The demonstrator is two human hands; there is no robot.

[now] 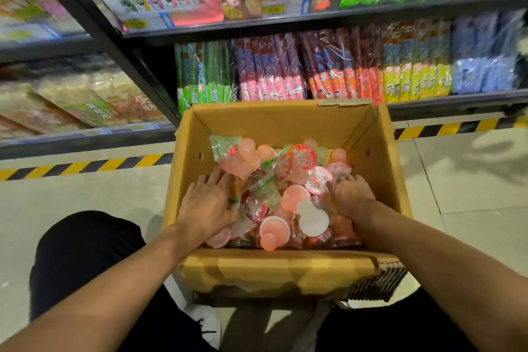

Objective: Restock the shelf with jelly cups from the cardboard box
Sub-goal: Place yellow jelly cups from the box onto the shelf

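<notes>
We are crouching over the floor (85,194), our dark-clad knee (85,251) showing at the far left, and a yellow-and-black hazard stripe (85,164) is running along the foot of the shelf (285,27).

Moving right, our left hand (207,204) is reaching into the cardboard box (285,268), lying palm-down on the left side of the heap; its grip is loosely spread, the fingers resting flat over the cups, and we cannot tell whether anything is curling under the palm.

In the middle, the jelly cups (285,194) are lying jumbled inside the box, pink, orange, white and pale green ones tipped every way, some showing their printed foil lids. The box is sitting open on the floor just in front of the shelf, its near flap folded outward toward us.

Behind it, the lower shelf is holding upright packs in green, pink, red, yellow and blue wrapping (314,66).

Further right, our right hand (353,194) is pressing down among the cups by the box's right wall, fingers curling into the heap; what they are pinching is hidden.
</notes>
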